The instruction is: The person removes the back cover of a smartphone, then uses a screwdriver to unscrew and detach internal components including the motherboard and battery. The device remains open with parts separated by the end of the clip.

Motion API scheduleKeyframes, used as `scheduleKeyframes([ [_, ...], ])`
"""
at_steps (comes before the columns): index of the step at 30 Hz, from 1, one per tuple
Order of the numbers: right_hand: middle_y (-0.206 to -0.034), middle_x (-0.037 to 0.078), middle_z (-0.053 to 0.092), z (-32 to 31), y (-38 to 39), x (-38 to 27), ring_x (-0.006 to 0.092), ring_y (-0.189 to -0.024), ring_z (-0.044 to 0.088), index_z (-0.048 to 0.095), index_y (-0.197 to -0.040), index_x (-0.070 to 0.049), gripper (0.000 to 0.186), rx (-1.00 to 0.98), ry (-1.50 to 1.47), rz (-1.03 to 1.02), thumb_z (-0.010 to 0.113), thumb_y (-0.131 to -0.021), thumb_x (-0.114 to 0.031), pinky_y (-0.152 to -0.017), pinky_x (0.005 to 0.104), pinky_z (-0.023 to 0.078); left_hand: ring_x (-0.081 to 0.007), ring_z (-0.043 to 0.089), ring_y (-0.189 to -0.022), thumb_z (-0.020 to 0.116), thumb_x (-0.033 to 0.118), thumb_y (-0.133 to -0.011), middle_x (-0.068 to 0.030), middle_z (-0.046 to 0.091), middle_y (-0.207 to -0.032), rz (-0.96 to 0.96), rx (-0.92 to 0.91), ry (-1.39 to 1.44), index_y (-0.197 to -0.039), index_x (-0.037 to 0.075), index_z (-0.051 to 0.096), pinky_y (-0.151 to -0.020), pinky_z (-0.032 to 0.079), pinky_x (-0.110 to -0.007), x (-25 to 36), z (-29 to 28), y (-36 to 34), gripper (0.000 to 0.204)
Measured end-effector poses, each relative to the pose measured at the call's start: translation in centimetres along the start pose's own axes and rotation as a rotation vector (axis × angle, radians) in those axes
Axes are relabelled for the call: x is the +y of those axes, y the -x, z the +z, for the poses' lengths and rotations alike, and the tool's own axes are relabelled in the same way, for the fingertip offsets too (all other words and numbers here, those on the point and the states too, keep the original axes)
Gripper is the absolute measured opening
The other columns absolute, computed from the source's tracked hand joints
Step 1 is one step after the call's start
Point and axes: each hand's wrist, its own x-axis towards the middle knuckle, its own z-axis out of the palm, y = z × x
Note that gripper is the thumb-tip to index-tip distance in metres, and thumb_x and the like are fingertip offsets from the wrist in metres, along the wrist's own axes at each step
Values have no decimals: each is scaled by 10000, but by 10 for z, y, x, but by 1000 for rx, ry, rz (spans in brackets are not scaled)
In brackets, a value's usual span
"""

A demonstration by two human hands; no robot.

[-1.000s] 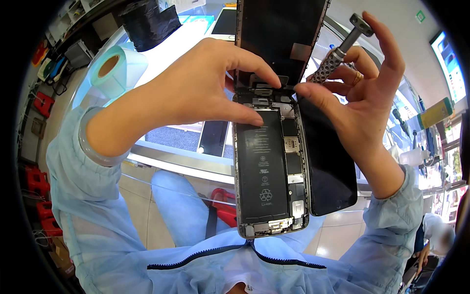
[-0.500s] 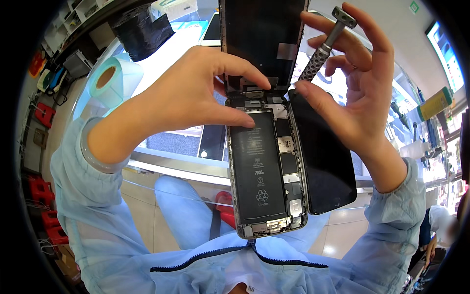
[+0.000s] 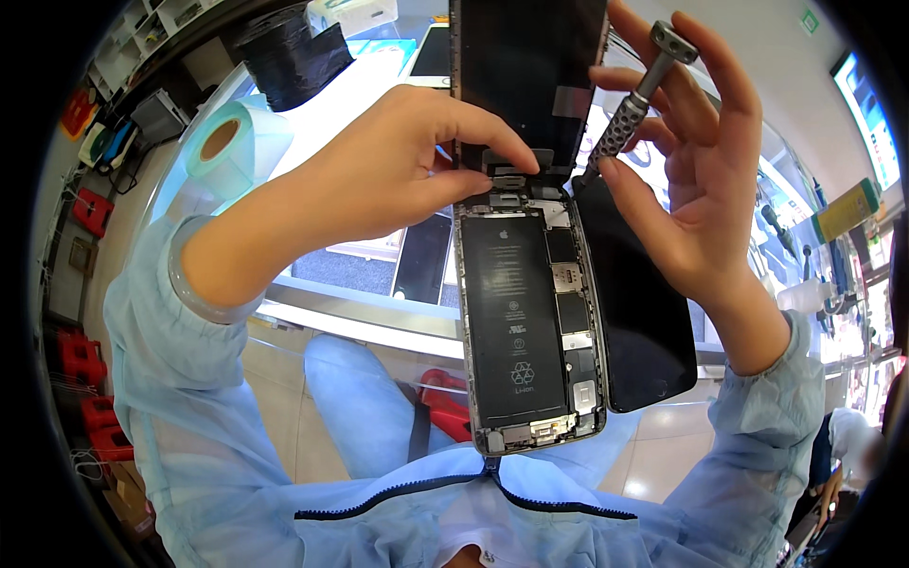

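Observation:
An opened phone (image 3: 511, 322) lies in front of me, its black battery and metal-shielded boards showing. Its screen panel (image 3: 530, 66) is lifted at the top edge. My left hand (image 3: 417, 156) is over that joint, thumb and index finger apart, their tips at the connectors; its other fingers are partly hidden beside and behind the panel. Between thumb and fingers, my right hand (image 3: 691, 161) holds a silver screwdriver (image 3: 620, 128) with a perforated grip, tilted, tip down near the phone's upper right corner. Beside the opened phone rests a black phone or screen (image 3: 649, 312).
A roll of pale green film (image 3: 237, 147) and a black-wrapped bundle (image 3: 294, 62) stand on the glass counter at the left. Another phone (image 3: 421, 260) lies by the left forearm. A yellow-green bottle (image 3: 846, 210) is at far right. Red stools (image 3: 80, 358) line the floor.
My left thumb has moved up from the battery to the connector area, closer to the index finger. The opened phone appears slightly further right. The screwdriver stays in my right hand.

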Motion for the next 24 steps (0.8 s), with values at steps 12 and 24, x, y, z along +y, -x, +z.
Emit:
scheduleKeyframes([
  [12, -1424, 280, 325, -9, 6, 17, 274, -1164, 531, 133, -1423, -88, 798, -61, 116, -117, 520, -748, 94, -793, 273, 493, -152, 646, -858, 583, -91, -776, -70, 687, -974, -6, 1, -38, -1044, 53, 677, -705, 523, -250, 0, 1, -1, 319],
  [24, -1427, 272, 329, -9, 7, 14, 268, -1182, 511, 132, -1429, -80, 856, -76, 63, -135, 557, -705, 89, -765, 250, 467, -153, 648, -842, 591, -85, -773, -71, 689, -967, 6, 1, -68, -1044, 63, 679, -686, 516, -251, 1, 0, -2, 321],
])
